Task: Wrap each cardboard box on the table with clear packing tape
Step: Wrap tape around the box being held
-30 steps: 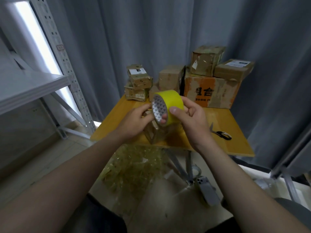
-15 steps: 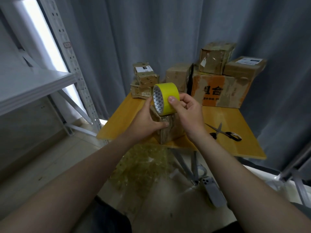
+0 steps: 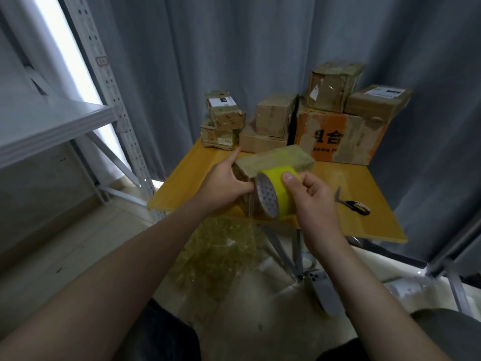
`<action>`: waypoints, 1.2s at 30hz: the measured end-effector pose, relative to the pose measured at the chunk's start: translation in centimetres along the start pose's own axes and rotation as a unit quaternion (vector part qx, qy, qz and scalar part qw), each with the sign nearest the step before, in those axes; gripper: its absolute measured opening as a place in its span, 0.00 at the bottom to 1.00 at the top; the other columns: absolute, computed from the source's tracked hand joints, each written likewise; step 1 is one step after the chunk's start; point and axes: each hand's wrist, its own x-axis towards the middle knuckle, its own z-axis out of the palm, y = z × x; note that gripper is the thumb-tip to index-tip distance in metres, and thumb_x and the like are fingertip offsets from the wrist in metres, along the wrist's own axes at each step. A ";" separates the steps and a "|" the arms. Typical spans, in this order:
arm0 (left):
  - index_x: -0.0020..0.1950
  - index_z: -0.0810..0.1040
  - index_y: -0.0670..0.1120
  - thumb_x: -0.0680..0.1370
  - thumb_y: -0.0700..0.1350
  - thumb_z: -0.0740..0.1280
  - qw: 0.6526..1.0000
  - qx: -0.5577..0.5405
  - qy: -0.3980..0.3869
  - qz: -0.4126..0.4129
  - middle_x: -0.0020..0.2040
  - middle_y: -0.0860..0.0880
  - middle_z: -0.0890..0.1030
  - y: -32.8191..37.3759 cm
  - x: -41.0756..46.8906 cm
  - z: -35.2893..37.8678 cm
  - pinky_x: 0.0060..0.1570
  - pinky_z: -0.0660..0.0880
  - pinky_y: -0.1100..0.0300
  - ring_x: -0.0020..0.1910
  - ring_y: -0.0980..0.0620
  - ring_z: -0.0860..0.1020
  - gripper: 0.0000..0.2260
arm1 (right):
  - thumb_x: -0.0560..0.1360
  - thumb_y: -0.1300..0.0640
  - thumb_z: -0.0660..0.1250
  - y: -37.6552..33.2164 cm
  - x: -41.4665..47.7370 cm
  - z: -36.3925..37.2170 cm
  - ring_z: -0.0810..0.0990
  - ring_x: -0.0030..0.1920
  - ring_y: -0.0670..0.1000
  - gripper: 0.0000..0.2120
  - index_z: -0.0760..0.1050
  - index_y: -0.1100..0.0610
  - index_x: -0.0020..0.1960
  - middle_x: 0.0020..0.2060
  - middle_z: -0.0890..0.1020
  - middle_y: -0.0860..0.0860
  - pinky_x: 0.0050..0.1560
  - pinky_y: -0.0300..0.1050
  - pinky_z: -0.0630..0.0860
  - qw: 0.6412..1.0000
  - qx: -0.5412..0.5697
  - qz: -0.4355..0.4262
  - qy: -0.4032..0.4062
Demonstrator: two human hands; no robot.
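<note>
Left hand (image 3: 226,183) holds box (image 3: 276,158), right hand (image 3: 315,196) grips tape (image 3: 282,201).

Right hand (image 3: 313,198) grips a yellow roll of packing tape (image 3: 279,190), thumb on top, right in front of the small brown cardboard box (image 3: 276,158) that the left hand (image 3: 223,183) holds on the yellow wooden table (image 3: 369,227). Black-handled scissors (image 3: 354,205) lie off to the right, and a pile of taped cardboard boxes (image 3: 335,131) sits at the back.

- Tape roll (image 3: 277,194): glossy yellow plastic.
- Boxes (image 3: 272,114): matt brown cardboard, some under shiny film.
- Table (image 3: 364,225): smooth yellow wood-look top.
- Curtain (image 3: 234,48): matt grey cloth.
- Shelf rack (image 3: 104,82), upper left: painted metal.
</note>
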 end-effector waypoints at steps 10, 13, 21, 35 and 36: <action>0.81 0.61 0.61 0.78 0.57 0.72 0.973 0.180 -0.033 0.140 0.77 0.58 0.63 0.8 -0.6 -0.8 0.69 0.71 0.52 0.73 0.56 0.66 0.34 | 0.82 0.51 0.68 3.6 -1.5 -0.4 0.74 0.33 0.48 0.17 0.75 0.62 0.41 0.32 0.76 0.52 0.34 0.44 0.71 0.998 -0.069 0.005 -0.002; 0.81 0.64 0.55 0.80 0.55 0.70 0.955 0.231 -0.037 0.183 0.82 0.56 0.60 0.8 -0.3 -0.8 0.76 0.62 0.52 0.79 0.54 0.59 0.31 | 0.82 0.51 0.68 4.0 -1.2 -0.5 0.74 0.34 0.50 0.19 0.74 0.66 0.43 0.33 0.76 0.55 0.35 0.45 0.71 0.998 -0.057 0.006 -0.009; 0.76 0.71 0.59 0.82 0.47 0.66 0.921 0.267 -0.025 0.283 0.80 0.48 0.66 0.6 -0.7 0.0 0.75 0.61 0.47 0.78 0.42 0.62 0.22 | 0.83 0.56 0.67 4.3 -1.0 -0.7 0.71 0.29 0.44 0.15 0.74 0.58 0.38 0.27 0.74 0.44 0.30 0.37 0.68 0.999 -0.044 0.021 -0.002; 0.64 0.83 0.46 0.81 0.38 0.67 0.964 -0.228 0.004 -0.134 0.57 0.42 0.84 0.5 1.6 -1.2 0.32 0.78 0.65 0.42 0.54 0.84 0.12 | 0.81 0.58 0.69 1.4 3.9 2.1 0.80 0.37 0.40 0.05 0.78 0.51 0.47 0.34 0.83 0.40 0.37 0.37 0.75 0.994 -0.057 -0.037 -0.086; 0.63 0.82 0.46 0.81 0.36 0.65 0.948 -0.275 -0.024 -0.156 0.57 0.42 0.84 0.4 1.7 -1.4 0.31 0.77 0.64 0.42 0.53 0.83 0.13 | 0.82 0.57 0.69 1.7 4.7 2.4 0.80 0.36 0.39 0.06 0.77 0.50 0.46 0.33 0.83 0.40 0.36 0.36 0.74 0.993 -0.066 -0.043 -0.084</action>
